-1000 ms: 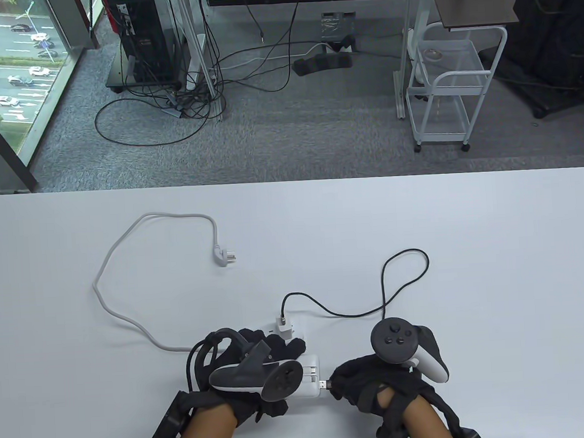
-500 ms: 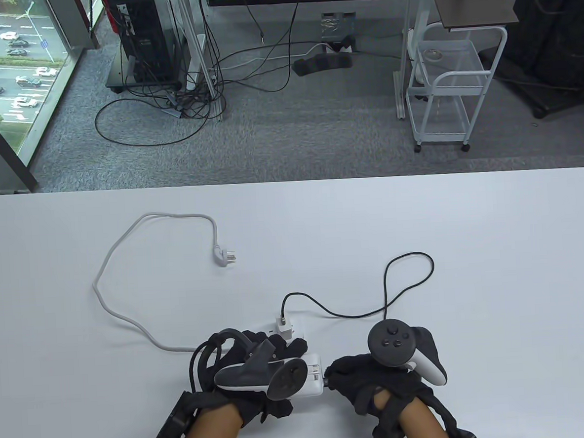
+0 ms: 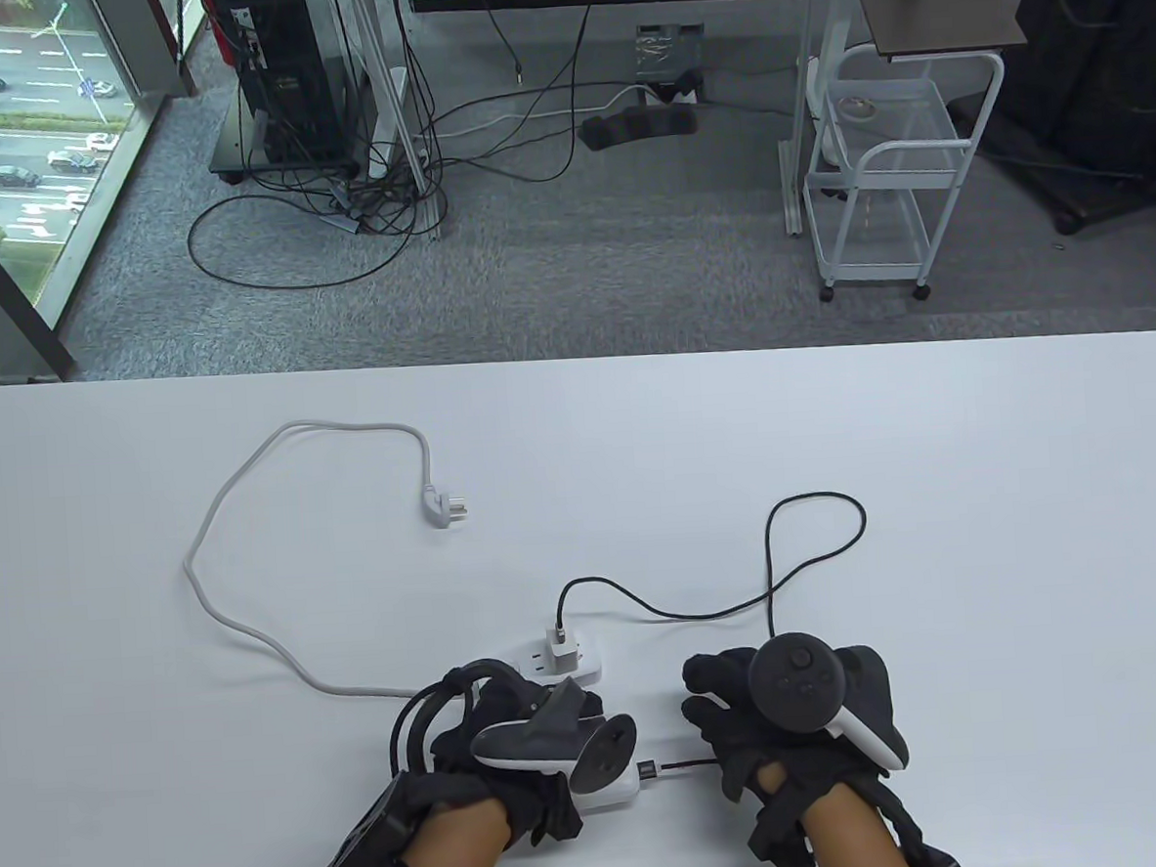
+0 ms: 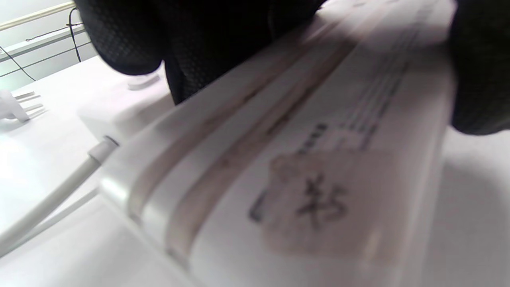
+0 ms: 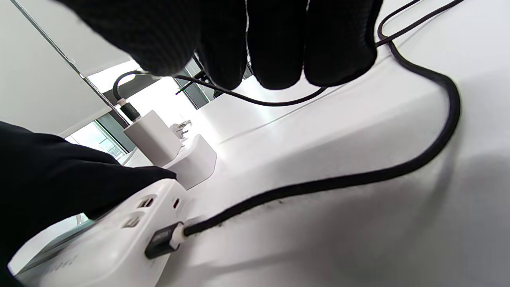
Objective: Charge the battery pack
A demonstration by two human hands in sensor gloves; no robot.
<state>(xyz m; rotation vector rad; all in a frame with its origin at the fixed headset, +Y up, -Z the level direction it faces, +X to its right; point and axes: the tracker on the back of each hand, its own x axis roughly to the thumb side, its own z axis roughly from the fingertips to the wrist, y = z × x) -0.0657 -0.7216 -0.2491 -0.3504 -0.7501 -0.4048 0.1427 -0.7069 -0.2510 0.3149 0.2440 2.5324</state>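
A smooth white plastic battery pack (image 3: 615, 792), a rounded slab with small ports in its end face, lies near the front edge of the matte white tabletop (image 3: 934, 490). The left hand (image 3: 519, 750), in a black knit sensor glove with a grey-and-white tracker on its back, rests on top of the pack and grips it; the left wrist view shows dark fingers (image 4: 131, 36) curled over the pack's glossy printed face, blurred at close range. A black braided cable (image 3: 811, 556) ends in a squared black plug (image 3: 648, 770) seated in the pack's end, and the right wrist view shows that plug (image 5: 161, 241) pushed into the port beside two other openings. The right hand (image 3: 782, 725), gloved the same way, hovers just right of the plug with its fingers spread and apart from the cable.

The cable loops back across the tabletop to a small white cube charger (image 3: 559, 650) standing upright in a white rectangular power strip (image 3: 592, 660), which lies just behind the left hand. A pale grey rubbery cord (image 3: 251, 532) curves away from the strip to a loose three-pin wall plug (image 3: 448, 508) lying on the tabletop. Beyond the tabletop, on grey carpet, stand a white wire trolley (image 3: 880, 170) and a tangle of dark floor cables (image 3: 376, 172).
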